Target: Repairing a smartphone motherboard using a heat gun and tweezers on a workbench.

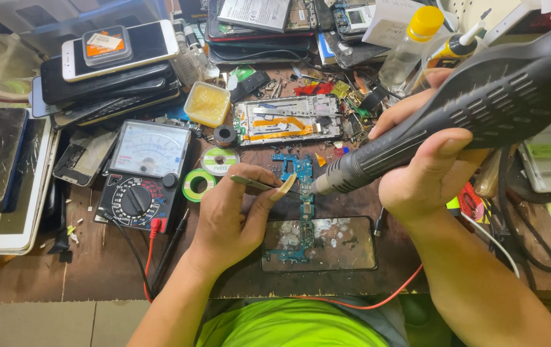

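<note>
My left hand [233,215] pinches metal tweezers [257,184], their tip reaching toward a blue phone circuit board [301,168]. The board lies lengthwise on the wooden bench, its lower end resting over a dark phone screen [346,247]. My right hand [426,160] grips a black hot-air gun [474,109], whose metal nozzle points left at the upper part of the board, just right of the tweezers' tip.
An analog multimeter [140,173] with red and black leads sits to the left, beside solder spools [208,170]. Stacked phones [111,71] fill the back left. An open phone frame [288,120], a yellow flux tub [206,103] and a clear bottle [410,45] stand behind.
</note>
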